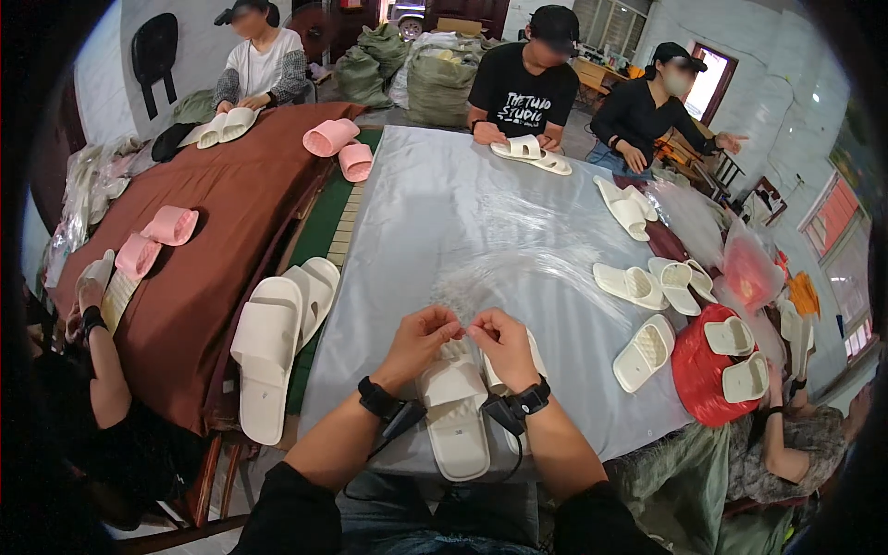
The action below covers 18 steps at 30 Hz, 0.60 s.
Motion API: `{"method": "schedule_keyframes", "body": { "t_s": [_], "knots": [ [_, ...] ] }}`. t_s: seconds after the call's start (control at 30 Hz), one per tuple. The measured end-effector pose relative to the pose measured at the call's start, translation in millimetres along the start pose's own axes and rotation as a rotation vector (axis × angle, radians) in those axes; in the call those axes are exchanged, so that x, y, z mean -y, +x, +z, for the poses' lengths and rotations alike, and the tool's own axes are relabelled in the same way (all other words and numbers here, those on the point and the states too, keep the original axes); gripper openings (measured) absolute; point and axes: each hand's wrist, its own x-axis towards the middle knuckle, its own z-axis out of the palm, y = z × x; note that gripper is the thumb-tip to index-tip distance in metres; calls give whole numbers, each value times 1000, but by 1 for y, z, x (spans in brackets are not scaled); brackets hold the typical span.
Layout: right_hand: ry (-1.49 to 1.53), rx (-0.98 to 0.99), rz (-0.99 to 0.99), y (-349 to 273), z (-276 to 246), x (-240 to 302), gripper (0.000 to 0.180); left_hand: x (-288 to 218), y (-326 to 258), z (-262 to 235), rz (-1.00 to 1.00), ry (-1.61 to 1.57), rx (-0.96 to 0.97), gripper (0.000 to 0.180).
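Here, the left hand [416, 342] and the right hand [504, 347] meet over the near part of the grey-covered counter [398, 231], fingertips almost touching. The fingers of each hand are pinched together, thumb against forefinger — whether a thin strand runs between them is too small to tell. Directly below lie 2 cream slippers side by side: the left slipper [457, 430] has its heel toward the person, and the right slipper [536, 351] is partly hidden by the right hand and wrist. Each wrist wears a black strap. Beyond the hands, clear strands [532, 245] fan out across the counter. To the left, by its edge, rests another cream pair [266, 356]; to the right, a single cream slipper [645, 353] lies near a red bag [689, 379] with 2 more on top. On the brown-covered counter [208, 264] sits a pink pair [159, 239] — and across the grey cover, a co-worker in a black shirt [518, 79] handles 2 cream slippers.
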Motion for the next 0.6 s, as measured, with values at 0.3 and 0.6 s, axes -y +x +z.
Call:
{"method": "schedule_keyframes", "body": {
  "t_s": [0.3, 0.6],
  "knots": [
    [-19, 32, -18, 0, 2, 6, 7, 2, -2, 1, 27, -55, 54, 13],
    [47, -14, 16, 1, 1, 1, 7, -2, -2, 1, 73, -9, -66, 12]
  ]
}}
